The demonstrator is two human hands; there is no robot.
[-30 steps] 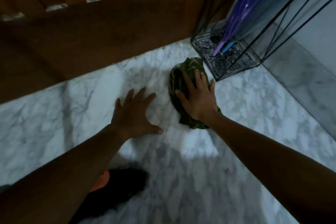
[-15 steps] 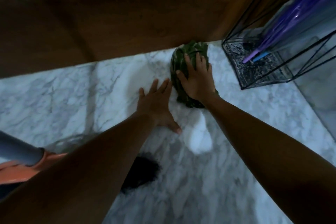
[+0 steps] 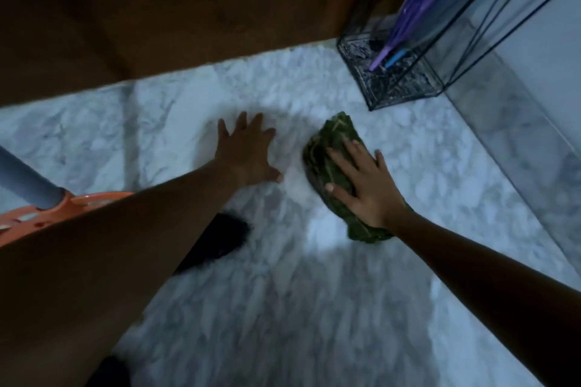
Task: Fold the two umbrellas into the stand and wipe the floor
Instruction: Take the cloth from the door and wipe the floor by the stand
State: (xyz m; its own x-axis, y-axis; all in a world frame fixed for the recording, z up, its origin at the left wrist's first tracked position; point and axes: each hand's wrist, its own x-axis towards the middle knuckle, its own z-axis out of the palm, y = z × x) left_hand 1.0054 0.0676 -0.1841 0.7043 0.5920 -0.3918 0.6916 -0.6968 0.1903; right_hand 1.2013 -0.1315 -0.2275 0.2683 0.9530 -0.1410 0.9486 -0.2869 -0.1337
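Observation:
A crumpled green cloth (image 3: 330, 148) lies on the white marble floor (image 3: 314, 308). My right hand (image 3: 364, 188) presses flat on top of it, fingers spread. My left hand (image 3: 246, 151) rests palm down on the bare floor just left of the cloth, fingers apart, holding nothing. At the upper right stands a black wire umbrella stand (image 3: 393, 85). Two folded umbrellas lean inside it, a purple umbrella (image 3: 418, 6) and a clear bluish umbrella (image 3: 456, 9), with their tips on the stand's tray.
A dark wooden door (image 3: 173, 16) runs along the far edge of the floor. A marble skirting and wall (image 3: 518, 122) close off the right side. An orange plastic object with a grey pole (image 3: 47, 198) sits at the left. A dark shape (image 3: 220, 239) lies under my left arm.
My right hand has dragged the cloth back from the door toward me and to the right. My left hand stays flat on the floor. The view has shifted.

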